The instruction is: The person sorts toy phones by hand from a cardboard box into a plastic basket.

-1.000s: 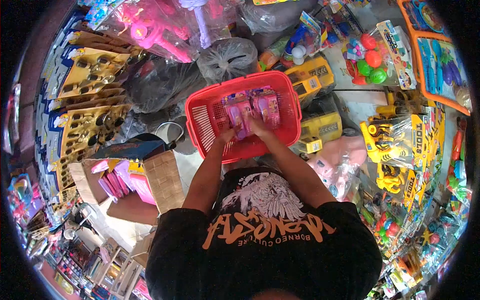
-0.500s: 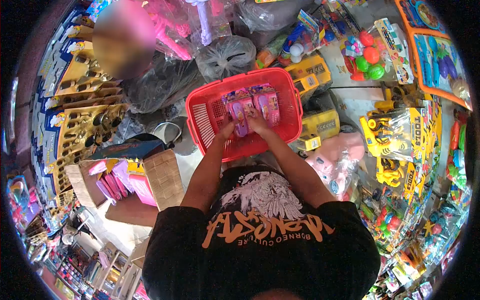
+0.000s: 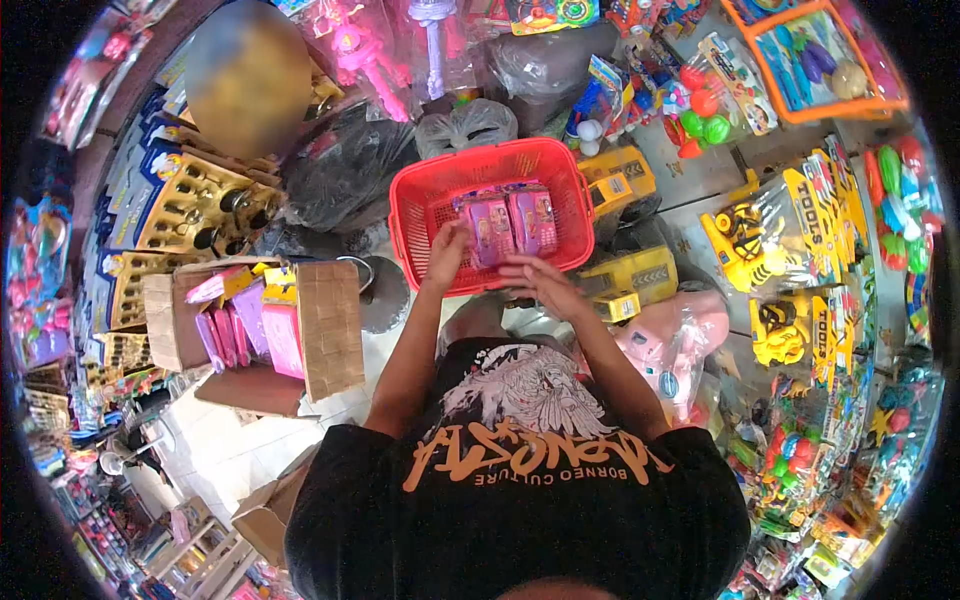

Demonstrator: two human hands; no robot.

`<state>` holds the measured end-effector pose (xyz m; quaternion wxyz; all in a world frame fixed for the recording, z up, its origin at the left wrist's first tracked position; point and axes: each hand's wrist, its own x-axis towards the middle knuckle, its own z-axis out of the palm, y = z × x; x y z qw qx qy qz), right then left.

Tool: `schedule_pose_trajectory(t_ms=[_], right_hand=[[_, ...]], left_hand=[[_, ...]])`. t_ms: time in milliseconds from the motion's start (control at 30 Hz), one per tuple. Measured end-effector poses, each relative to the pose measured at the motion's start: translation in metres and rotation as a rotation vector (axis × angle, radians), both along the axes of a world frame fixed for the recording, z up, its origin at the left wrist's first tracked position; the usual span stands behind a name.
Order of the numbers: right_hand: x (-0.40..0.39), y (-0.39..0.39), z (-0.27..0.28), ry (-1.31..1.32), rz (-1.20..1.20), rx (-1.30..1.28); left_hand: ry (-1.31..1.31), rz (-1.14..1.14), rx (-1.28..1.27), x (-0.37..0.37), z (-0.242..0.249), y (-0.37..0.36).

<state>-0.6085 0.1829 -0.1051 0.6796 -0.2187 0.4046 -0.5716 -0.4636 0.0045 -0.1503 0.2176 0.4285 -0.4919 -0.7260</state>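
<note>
A red plastic basket (image 3: 405, 230) with slotted sides stands in front of me. Inside it, several pink-and-purple packaged toys (image 3: 490, 228) lie side by side. My left hand (image 3: 446, 258) is over the left part of the basket, close beside the leftmost pack; its fingers are apart, and contact with the pack is hard to make out. Above the front rim, near the lower edge of the packs, my right hand (image 3: 545, 284) has its fingers spread and holds nothing.
An opened cardboard box (image 3: 335, 330) with pink and purple packs is at my left. Yellow toy trucks (image 3: 630, 275) and a bagged pink toy (image 3: 670, 345) sit right of the basket. Carded utensils (image 3: 215, 205) line the left; yellow tool sets (image 3: 760, 240) are at right.
Both hands have come off the packs; the left moved left, and the right drew back toward me with fingers spreading. The packs stay in the basket. My view has shifted slightly.
</note>
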Motion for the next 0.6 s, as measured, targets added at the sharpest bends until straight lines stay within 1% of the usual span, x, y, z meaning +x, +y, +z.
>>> schedule_pose_trajectory(t_ms=[67, 100, 133, 167, 200, 233, 267, 300, 333, 367, 400, 433, 467, 500, 600], right_hand=[[0.008, 0.026, -0.014, 0.034, 0.031, -0.008], [0.011, 0.04, -0.022, 0.048, 0.073, 0.056], [0.017, 0.055, -0.034, 0.059, 0.119, 0.123], [0.024, 0.067, -0.046, 0.047, 0.124, 0.226], [0.031, 0.079, -0.055, 0.047, 0.13, 0.217], [0.04, 0.091, -0.062, 0.066, 0.142, 0.296], [0.048, 0.1, -0.069, 0.086, 0.159, 0.377], [0.058, 0.108, -0.075, 0.075, 0.147, 0.439], [0.068, 0.119, -0.088, 0.07, 0.168, 0.439], [0.077, 0.132, -0.11, 0.151, 0.169, 0.474], [0.081, 0.14, -0.135, 0.244, 0.169, 0.498], [0.088, 0.155, -0.166, 0.267, 0.128, 0.359], [0.092, 0.159, -0.164, 0.421, 0.219, 0.441], [0.099, 0.166, -0.162, 0.574, 0.311, 0.523], [0.115, 0.203, -0.213, 0.668, 0.34, 0.463]], left_hand=[[0.129, -0.054, 0.119, 0.01, 0.035, 0.022], [0.163, -0.117, 0.177, 0.018, 0.044, 0.033], [0.161, -0.117, 0.171, 0.027, 0.052, 0.044], [0.096, -0.257, 0.224, 0.036, 0.059, 0.054], [0.03, -0.393, 0.274, 0.045, 0.065, 0.063], [-0.067, -0.463, 0.223, 0.052, 0.068, 0.077], [-0.07, -0.449, 0.218, 0.062, 0.063, 0.086], [-0.168, -0.548, 0.215, 0.075, 0.05, 0.095], [-0.268, -0.644, 0.219, 0.091, 0.033, 0.107], [-0.301, -0.635, 0.175, 0.111, 0.007, 0.117], [-0.33, -0.609, 0.162, 0.134, -0.022, 0.127], [-0.497, -0.54, 0.129, 0.155, -0.053, 0.137], [-0.544, -0.52, 0.031, 0.179, -0.063, 0.147], [-0.625, -0.35, -0.01, 0.208, -0.087, 0.163], [-0.691, -0.28, 0.073, 0.277, -0.107, 0.191]])
